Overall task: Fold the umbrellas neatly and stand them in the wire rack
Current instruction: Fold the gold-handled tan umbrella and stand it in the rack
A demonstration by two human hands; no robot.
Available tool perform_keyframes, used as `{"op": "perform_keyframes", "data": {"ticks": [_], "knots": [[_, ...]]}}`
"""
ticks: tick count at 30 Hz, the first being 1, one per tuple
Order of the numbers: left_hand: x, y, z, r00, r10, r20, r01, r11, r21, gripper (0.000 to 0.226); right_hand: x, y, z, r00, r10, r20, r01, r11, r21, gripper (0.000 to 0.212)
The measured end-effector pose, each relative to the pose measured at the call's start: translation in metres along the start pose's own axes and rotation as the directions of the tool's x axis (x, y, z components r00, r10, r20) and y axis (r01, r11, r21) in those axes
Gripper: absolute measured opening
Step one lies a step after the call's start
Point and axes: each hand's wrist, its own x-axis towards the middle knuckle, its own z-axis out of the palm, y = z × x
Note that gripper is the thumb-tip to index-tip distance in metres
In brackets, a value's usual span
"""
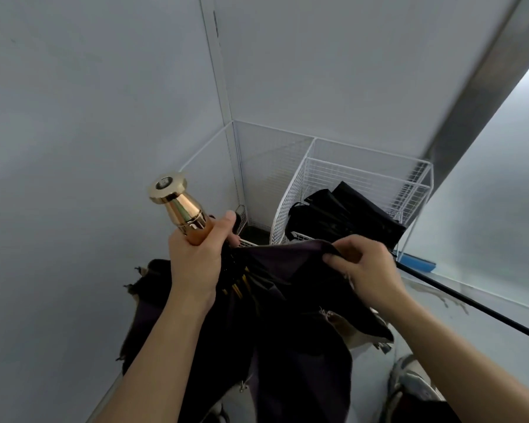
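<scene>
Before the wire rack (364,166), both hands grip the dark umbrella (287,300).

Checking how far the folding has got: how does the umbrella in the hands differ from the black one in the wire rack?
The held umbrella has its canopy hanging loose and spread; the racked umbrella is a compact bundle. The held umbrella is outside the wire rack, with the left hand gripping its gold handle and the right hand pinching the fabric; the racked umbrella lies tilted in a compartment, untouched. Both have dark fabric.
</scene>
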Motion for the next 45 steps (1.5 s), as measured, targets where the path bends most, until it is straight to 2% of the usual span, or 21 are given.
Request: {"op": "perform_keyframes", "data": {"ticks": [2, 4, 8, 10, 12, 15, 18, 22, 26, 30, 33, 36, 38, 43, 44, 45], "knots": [[0.003, -0.002, -0.001, 0.996, -0.066, -0.065, 0.061, 0.996, -0.066, 0.037, 0.002, -0.002, -0.006, 0.995, 0.047, -0.090, -0.043, 0.998, 0.047, 0.015], [0.004, -0.003, -0.002, 0.984, -0.119, -0.133, 0.105, 0.988, -0.112, 0.039, 0.002, -0.005, -0.006, 0.991, 0.074, -0.112, -0.061, 0.992, 0.112, 0.029], [0.003, 0.001, 0.000, 0.965, -0.136, -0.223, 0.103, 0.983, -0.153, 0.036, -0.001, -0.008, -0.008, 0.982, 0.064, -0.180, -0.031, 0.983, 0.179, 0.047], [0.003, 0.002, 0.001, 0.961, -0.122, -0.247, 0.084, 0.984, -0.157, 0.040, -0.003, -0.010, -0.010, 0.990, 0.084, -0.114, -0.052, 0.965, 0.258, 0.053], [0.003, 0.002, 0.002, 0.961, -0.120, -0.248, 0.082, 0.984, -0.159, 0.042, -0.005, -0.011, -0.007, 0.993, 0.104, 0.056, -0.118, 0.915, 0.387, 0.052], [0.000, 0.004, 0.007, 0.976, -0.132, -0.171, 0.105, 0.982, -0.159, 0.038, -0.013, -0.014, 0.006, 0.969, 0.040, 0.242, -0.150, 0.879, 0.452, 0.024], [-0.004, 0.002, 0.013, 0.986, -0.147, -0.084, 0.134, 0.980, -0.144, 0.037, -0.017, -0.016, 0.020, 0.940, -0.053, 0.336, -0.121, 0.872, 0.475, 0.015], [-0.009, -0.004, 0.020, 0.980, -0.198, 0.005, 0.196, 0.965, -0.173, 0.041, -0.017, -0.013, 0.034, 0.906, -0.145, 0.397, -0.037, 0.908, 0.416, 0.008], [-0.013, 0.000, 0.027, 0.965, -0.242, 0.097, 0.257, 0.946, -0.196, 0.040, -0.016, -0.006, 0.042, 0.910, -0.190, 0.368, 0.091, 0.959, 0.270, 0.007], [-0.018, 0.006, 0.030, 0.947, -0.247, 0.206, 0.288, 0.937, -0.197, 0.033, -0.014, -0.005, 0.040, 0.896, -0.214, 0.389, 0.128, 0.964, 0.235, 0.004], [-0.017, 0.005, 0.028, 0.942, -0.247, 0.229, 0.286, 0.945, -0.157, 0.035, -0.015, -0.004, 0.040, 0.878, -0.203, 0.434, 0.133, 0.974, 0.185, 0.008], [-0.016, 0.002, 0.030, 0.951, -0.246, 0.189, 0.273, 0.953, -0.130, 0.042, -0.016, -0.004, 0.038, 0.862, -0.195, 0.469, 0.132, 0.978, 0.164, 0.006], [-0.016, 0.002, 0.030, 0.959, -0.253, 0.129, 0.270, 0.953, -0.135, 0.042, -0.017, -0.009, 0.036, 0.865, -0.184, 0.467, 0.081, 0.969, 0.232, 0.006], [-0.005, -0.003, 0.022, 0.964, -0.248, -0.098, 0.235, 0.964, -0.121, 0.049, -0.018, -0.023, 0.016, 0.900, -0.127, 0.418, -0.087, 0.885, 0.457, 0.034], [-0.003, -0.004, 0.020, 0.958, -0.246, -0.146, 0.228, 0.965, -0.128, 0.051, -0.019, -0.026, 0.013, 0.913, -0.129, 0.386, -0.090, 0.861, 0.501, 0.034], [-0.002, -0.005, 0.019, 0.952, -0.241, -0.188, 0.219, 0.967, -0.131, 0.052, -0.020, -0.027, 0.011, 0.946, -0.138, 0.295, -0.038, 0.853, 0.521, 0.029]]}}
